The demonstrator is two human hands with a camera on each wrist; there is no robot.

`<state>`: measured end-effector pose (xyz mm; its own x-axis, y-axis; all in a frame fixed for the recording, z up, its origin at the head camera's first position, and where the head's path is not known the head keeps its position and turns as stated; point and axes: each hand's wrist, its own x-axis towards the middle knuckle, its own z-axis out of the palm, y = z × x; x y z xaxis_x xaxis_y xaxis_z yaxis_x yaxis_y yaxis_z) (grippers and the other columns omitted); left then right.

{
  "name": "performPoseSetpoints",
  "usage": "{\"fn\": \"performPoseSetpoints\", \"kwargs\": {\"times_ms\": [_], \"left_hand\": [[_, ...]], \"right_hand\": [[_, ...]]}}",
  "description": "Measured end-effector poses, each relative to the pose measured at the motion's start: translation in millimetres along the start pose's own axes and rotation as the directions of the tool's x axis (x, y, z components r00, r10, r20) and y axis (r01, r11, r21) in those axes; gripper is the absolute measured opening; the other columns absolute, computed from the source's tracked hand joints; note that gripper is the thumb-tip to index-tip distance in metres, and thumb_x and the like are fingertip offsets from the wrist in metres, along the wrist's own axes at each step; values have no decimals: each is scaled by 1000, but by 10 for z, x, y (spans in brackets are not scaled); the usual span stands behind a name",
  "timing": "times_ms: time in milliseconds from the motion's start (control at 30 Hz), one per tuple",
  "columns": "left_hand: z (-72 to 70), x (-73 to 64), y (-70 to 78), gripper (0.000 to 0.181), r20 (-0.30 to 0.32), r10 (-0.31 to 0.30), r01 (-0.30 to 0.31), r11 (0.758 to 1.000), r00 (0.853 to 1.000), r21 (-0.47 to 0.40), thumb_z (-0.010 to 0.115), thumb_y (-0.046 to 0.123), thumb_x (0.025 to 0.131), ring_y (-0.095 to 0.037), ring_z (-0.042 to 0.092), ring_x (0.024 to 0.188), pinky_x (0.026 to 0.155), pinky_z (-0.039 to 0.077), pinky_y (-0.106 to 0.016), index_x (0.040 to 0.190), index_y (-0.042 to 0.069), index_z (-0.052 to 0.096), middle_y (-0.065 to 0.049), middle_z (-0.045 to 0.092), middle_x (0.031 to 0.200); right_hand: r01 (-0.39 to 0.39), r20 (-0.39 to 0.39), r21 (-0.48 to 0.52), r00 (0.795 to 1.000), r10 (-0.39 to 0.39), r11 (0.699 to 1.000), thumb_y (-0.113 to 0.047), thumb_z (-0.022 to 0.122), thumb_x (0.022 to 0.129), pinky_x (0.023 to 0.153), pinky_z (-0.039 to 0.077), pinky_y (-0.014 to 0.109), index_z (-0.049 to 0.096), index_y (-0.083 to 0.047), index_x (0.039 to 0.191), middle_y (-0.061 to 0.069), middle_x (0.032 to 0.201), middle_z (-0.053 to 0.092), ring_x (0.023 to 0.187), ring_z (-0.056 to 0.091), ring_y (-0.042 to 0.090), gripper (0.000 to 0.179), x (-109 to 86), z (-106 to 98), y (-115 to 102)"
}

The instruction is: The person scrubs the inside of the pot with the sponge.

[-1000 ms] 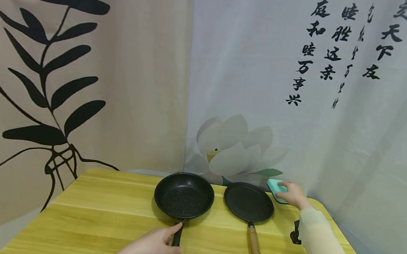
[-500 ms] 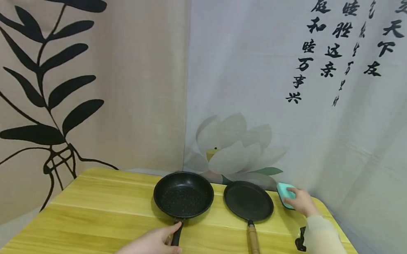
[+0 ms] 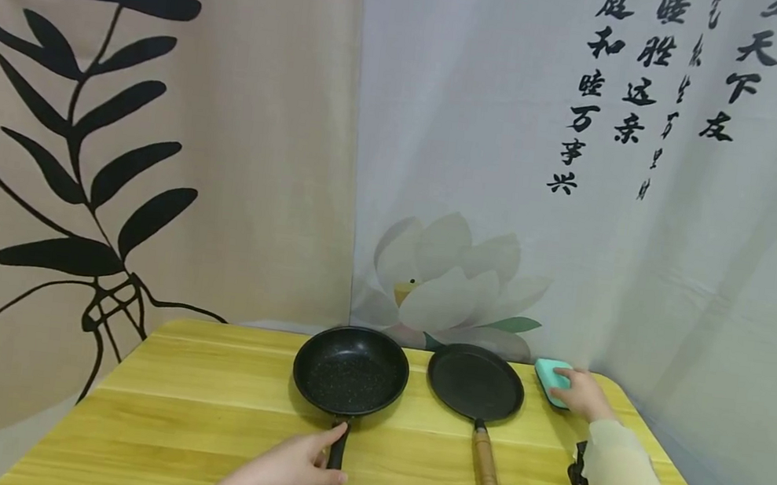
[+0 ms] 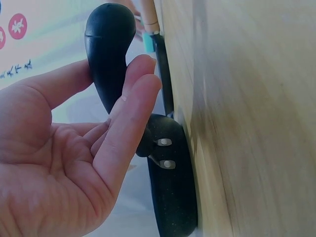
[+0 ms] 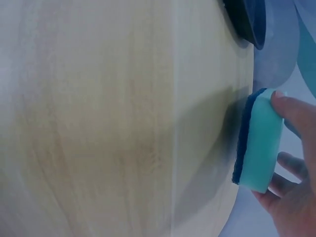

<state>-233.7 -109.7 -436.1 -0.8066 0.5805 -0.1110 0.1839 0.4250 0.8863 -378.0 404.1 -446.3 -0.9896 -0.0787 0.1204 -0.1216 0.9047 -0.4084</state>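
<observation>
In the head view my left hand grips the black handle of a deep, speckled black frying pan, which sits on the table with its handle pointing toward me. The left wrist view shows fingers and thumb on both sides of that handle. Over at the back right corner, my right hand holds a turquoise sponge. Seen from the right wrist, thumb and fingers pinch the sponge by its sides, its dark scouring layer facing the tabletop and casting a shadow there.
A flat black pan with a wooden handle lies between the frying pan and the sponge. Beside the right sleeve is a small black object. Printed curtains hang behind the yellow wooden table.
My right hand has carried the sponge rightward and slightly toward me, away from the flat pan. The left hand and both pans have stayed in place; the head view shifted slightly.
</observation>
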Motion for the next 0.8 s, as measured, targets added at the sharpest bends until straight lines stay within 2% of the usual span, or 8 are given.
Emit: {"fn": "performPoseSetpoints", "kwargs": {"times_ms": [367,567,633,700,800], "left_hand": [[20,15,3,74,11,-9,9,1000,1000,-5,69,21,92,-17,58,48,49,54,-46,149,-5,30,-9,60,61],[-10,34,14,76,18,-14,14,1000,1000,5,69,25,92,-18,59,52,49,54,-39,151,-1,28,-9,62,66],[-68,27,27,77,5,-6,6,999,1000,39,68,28,92,-19,59,56,49,53,-36,152,1,28,-8,62,71],[-173,7,61,76,-25,13,-10,993,1000,120,68,31,92,-17,59,60,50,52,-34,152,3,29,-4,63,78],[-410,-48,137,77,-88,62,-31,948,994,317,67,38,92,-16,61,71,58,52,-34,151,3,32,1,66,88]], "right_hand": [[5,20,-28,1000,-5,1000,-16,65,90,98,31,69,52,12,130,47,136,28,123,30,62,51,-26,122,62],[-16,25,-47,1000,17,999,-23,64,92,96,33,69,50,12,132,48,135,28,122,30,63,55,-49,129,76],[-7,19,-55,1000,8,998,-25,63,93,96,33,69,49,13,133,48,136,28,122,30,63,57,-47,115,58],[10,7,-60,1000,-9,998,-25,63,93,95,33,69,49,13,133,47,136,29,122,31,63,57,-33,99,29],[50,-11,-65,999,-51,997,-26,62,94,94,34,70,48,13,133,47,135,30,121,32,63,57,2,72,-20]]}}
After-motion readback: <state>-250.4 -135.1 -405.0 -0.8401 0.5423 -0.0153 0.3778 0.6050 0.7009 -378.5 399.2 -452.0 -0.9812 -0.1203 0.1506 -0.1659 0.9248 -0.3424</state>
